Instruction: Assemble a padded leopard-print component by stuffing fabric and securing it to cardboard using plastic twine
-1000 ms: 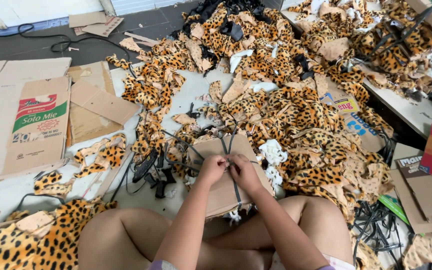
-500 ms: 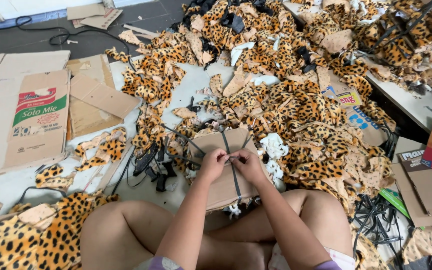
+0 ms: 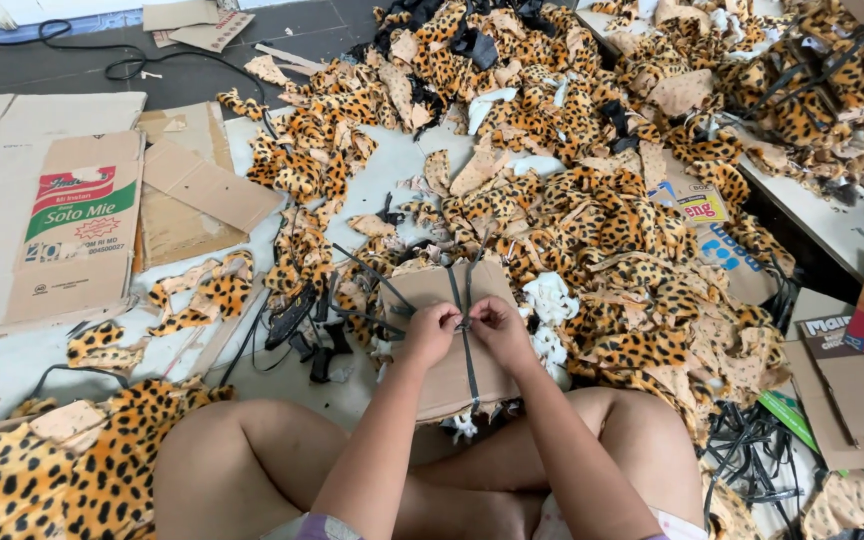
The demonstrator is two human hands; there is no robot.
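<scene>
As the strap (image 3: 465, 345) runs near-to-far over the bundle (image 3: 452, 340), our left hand (image 3: 431, 333) and right hand (image 3: 497, 325) pinch it together at centre.

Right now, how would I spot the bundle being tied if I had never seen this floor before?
Start at the big spread of leopard-print fabric scraps covering the floor, then come down to its near edge, just in front of the seated person's knees. There the left hand and right hand meet on a cardboard-faced bundle. Unlike the loose scraps around it, it is plain brown and crossed by a dark strap.
</scene>
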